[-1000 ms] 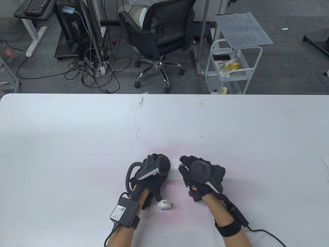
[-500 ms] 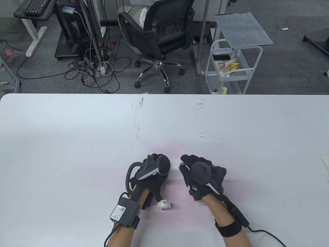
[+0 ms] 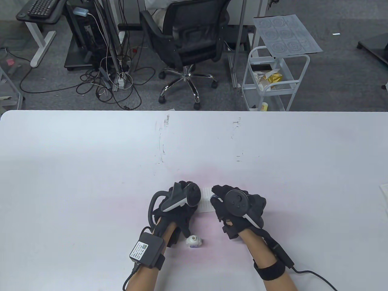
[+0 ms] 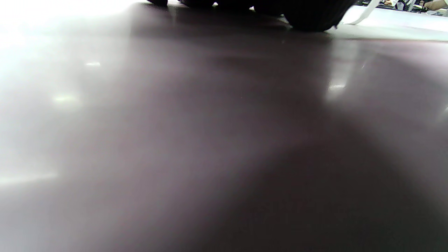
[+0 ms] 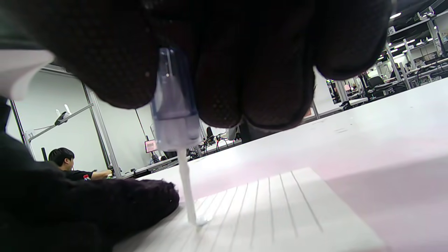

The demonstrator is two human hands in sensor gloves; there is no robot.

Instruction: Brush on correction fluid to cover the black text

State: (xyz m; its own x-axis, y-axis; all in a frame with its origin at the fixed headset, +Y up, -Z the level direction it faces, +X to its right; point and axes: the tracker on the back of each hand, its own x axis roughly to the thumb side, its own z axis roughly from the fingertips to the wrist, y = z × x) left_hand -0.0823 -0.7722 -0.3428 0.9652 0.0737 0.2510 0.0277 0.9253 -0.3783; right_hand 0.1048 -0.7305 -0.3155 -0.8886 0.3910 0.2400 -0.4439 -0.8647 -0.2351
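Brushing paper (image 5: 266,210) w/ R hand (image 3: 233,206)

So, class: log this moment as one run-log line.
right hand: holds brush applicator | tip: on lined paper | left hand: on paper edge | bottle: open, on table

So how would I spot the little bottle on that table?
Start at the white table and find the two gloved hands at its near edge. Just beside the left hand's wrist stands a small white bottle, open-topped, nearer the person than the lined paper. It alone stands untouched.
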